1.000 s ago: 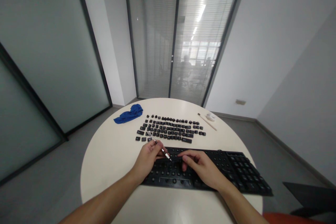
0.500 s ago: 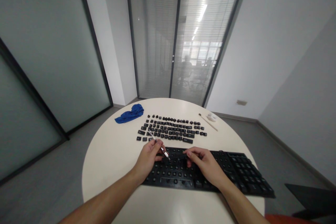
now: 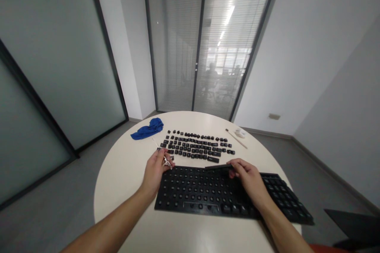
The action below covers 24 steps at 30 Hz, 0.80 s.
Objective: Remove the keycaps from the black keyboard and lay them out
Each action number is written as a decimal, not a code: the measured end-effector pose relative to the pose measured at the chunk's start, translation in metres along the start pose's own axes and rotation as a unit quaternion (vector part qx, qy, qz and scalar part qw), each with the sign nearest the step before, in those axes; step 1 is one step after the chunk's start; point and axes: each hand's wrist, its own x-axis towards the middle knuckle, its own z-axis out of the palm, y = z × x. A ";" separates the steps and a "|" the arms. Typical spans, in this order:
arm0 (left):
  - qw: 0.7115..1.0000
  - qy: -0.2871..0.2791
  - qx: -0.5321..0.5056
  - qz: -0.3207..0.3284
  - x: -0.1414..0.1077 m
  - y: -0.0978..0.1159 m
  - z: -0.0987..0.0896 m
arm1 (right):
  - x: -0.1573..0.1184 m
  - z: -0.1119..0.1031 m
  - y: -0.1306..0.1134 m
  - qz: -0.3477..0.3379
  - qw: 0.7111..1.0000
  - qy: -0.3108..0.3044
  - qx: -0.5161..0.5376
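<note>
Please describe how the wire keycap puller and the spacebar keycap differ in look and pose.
The wire keycap puller looks silvery and shiny, while the spacebar keycap is black. The wire keycap puller slants across the view; the spacebar keycap lies nearly level. The left hand holds the wire keycap puller, the right hand the spacebar keycap. Both are long and narrow.

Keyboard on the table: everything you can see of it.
The keyboard is black, plastic-looking, lying face up on the round table. Its left and middle show rows of bare key posts and an outlined slot by the near edge; keycaps fill the right block. The right hand and forearm hide part; whether either hand touches it is unclear.
</note>
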 end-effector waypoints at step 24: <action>0.994 -0.088 0.042 -0.058 -0.007 0.004 0.000 | 0.028 0.057 -0.037 -0.075 0.963 -0.124 -0.229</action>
